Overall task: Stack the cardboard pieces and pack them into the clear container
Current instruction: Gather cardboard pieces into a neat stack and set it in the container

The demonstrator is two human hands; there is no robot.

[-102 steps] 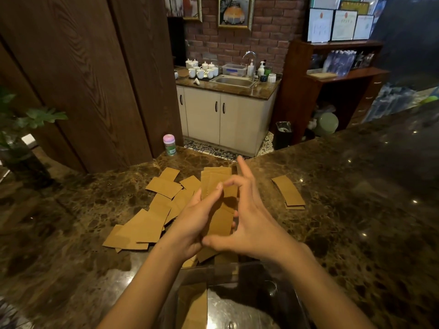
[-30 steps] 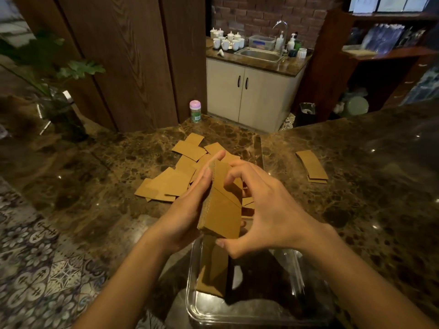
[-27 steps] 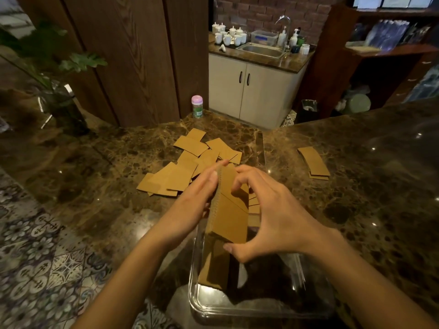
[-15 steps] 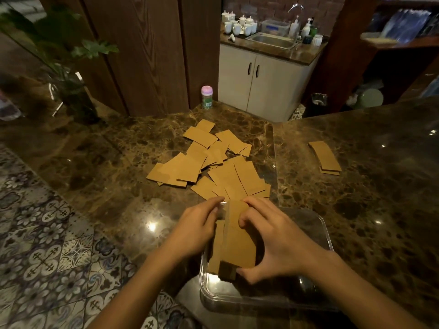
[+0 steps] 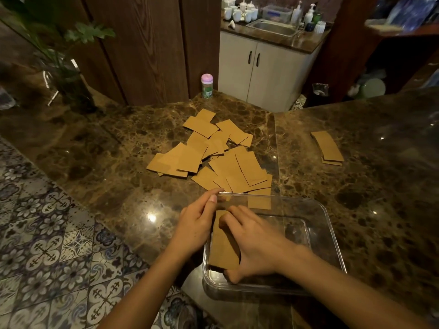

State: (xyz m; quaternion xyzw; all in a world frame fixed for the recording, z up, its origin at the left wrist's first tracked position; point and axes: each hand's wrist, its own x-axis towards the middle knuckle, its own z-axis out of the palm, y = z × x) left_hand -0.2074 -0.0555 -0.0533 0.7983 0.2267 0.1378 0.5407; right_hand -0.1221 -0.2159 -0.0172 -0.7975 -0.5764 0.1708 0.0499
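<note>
Cardboard stack [image 5: 223,245] in clear container [image 5: 294,231]; right hand [image 5: 256,243] grips it, left hand [image 5: 197,226] seemingly touches it.

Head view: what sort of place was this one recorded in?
Probably a café or tea-room service area rather than a lab, though the exact business is unclear: a polished brown marble counter, a sink with white cups beside it behind the counter, and patterned floor tiles.

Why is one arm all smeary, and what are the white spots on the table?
Head view: the right hand gripping the cardboard stack is motion-blurred, forearm too; white spots are light glare on the polished counter; the wide lens bends its edges.
</note>
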